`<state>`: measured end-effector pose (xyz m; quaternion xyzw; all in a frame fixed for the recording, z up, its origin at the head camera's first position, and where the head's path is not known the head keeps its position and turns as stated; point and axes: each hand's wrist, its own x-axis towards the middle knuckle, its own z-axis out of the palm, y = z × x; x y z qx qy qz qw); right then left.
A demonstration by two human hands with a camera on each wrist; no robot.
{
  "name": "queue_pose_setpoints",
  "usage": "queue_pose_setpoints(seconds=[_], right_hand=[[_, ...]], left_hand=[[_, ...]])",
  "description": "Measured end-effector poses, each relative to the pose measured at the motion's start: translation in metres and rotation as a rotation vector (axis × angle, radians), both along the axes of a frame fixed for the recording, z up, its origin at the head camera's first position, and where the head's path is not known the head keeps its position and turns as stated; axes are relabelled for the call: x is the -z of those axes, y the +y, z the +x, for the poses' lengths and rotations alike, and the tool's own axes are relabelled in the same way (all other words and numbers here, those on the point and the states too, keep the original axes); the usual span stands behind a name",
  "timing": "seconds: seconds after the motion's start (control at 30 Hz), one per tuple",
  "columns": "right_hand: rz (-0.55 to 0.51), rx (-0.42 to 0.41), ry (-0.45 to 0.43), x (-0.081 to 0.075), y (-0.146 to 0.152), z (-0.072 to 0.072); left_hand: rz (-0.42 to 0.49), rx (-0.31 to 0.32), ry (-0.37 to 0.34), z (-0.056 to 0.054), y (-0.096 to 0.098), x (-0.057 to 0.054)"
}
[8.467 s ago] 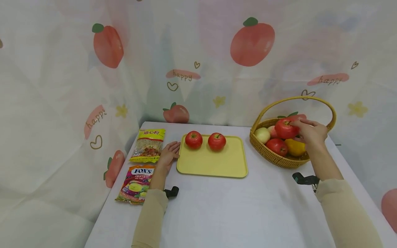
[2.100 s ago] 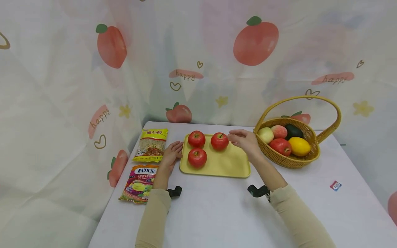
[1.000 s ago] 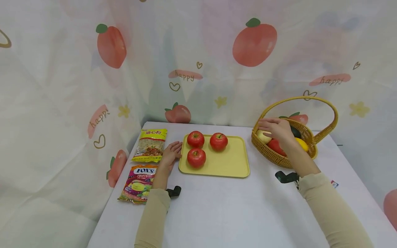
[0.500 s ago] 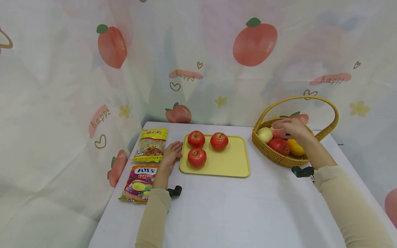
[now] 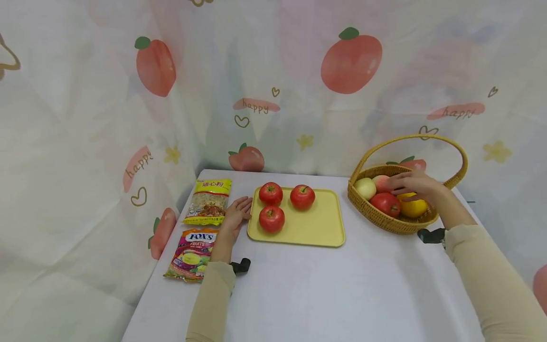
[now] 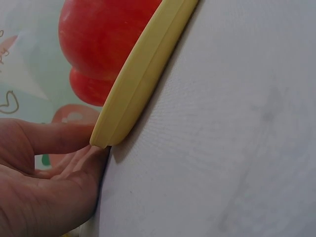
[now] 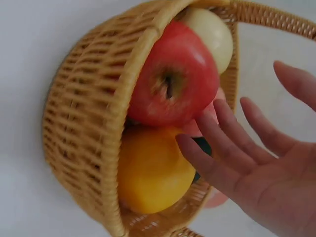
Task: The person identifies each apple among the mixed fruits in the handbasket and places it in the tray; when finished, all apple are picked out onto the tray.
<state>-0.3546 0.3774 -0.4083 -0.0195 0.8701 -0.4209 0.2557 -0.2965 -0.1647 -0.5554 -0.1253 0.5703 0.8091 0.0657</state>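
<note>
My left hand (image 5: 235,214) rests at the left edge of the yellow tray (image 5: 314,228), fingers extended. In the left wrist view, its thumb (image 6: 61,138) touches the tray's rim (image 6: 143,74). Several red apples are grouped on the tray: a back-left apple (image 5: 270,194), a back-right apple (image 5: 302,197) and a front apple (image 5: 271,219). My right hand (image 5: 416,184) is over the wicker basket (image 5: 376,219), fingers spread and holding nothing. Its fingertips are close to a red apple (image 7: 173,79) and a yellow lemon-like fruit (image 7: 155,170).
The basket also holds a pale round fruit (image 5: 365,188), a peach (image 5: 380,183) and a dark green fruit (image 7: 202,145) mostly hidden by my hand. Its tall handle (image 5: 410,137) arches over it. A pasta bag (image 5: 208,201) and a candy bag (image 5: 192,254) lie left of the tray.
Earlier my right hand held a red apple over the basket; a third apple then appeared on the tray. The empty right hand has since moved from the tray rightward over the basket. The left stays put.
</note>
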Motion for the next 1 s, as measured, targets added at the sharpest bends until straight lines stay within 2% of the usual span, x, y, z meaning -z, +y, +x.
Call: queue_pose_setpoints(seconds=[0.1,0.23,0.33,0.43,0.63,1.0], right_hand=[[-0.007,-0.039,-0.023,0.01,0.011,-0.004],[-0.065,-0.084,-0.05,0.025,0.021,-0.009],[-0.131,-0.111,-0.113,0.033,0.023,-0.01],[-0.183,-0.133,-0.173,0.035,0.023,-0.011],[-0.246,-0.181,-0.232,0.039,0.025,-0.017],[-0.278,-0.217,-0.278,0.045,0.03,-0.028]], left_hand=[[-0.004,0.004,0.001,0.0,0.0,0.001],[-0.003,-0.001,0.0,0.0,-0.001,0.001],[-0.006,-0.007,0.001,0.0,0.0,0.001],[-0.005,-0.01,0.004,-0.001,0.0,0.004],[-0.004,-0.004,0.011,-0.003,-0.001,0.008],[0.005,0.007,0.028,-0.001,-0.002,0.005]])
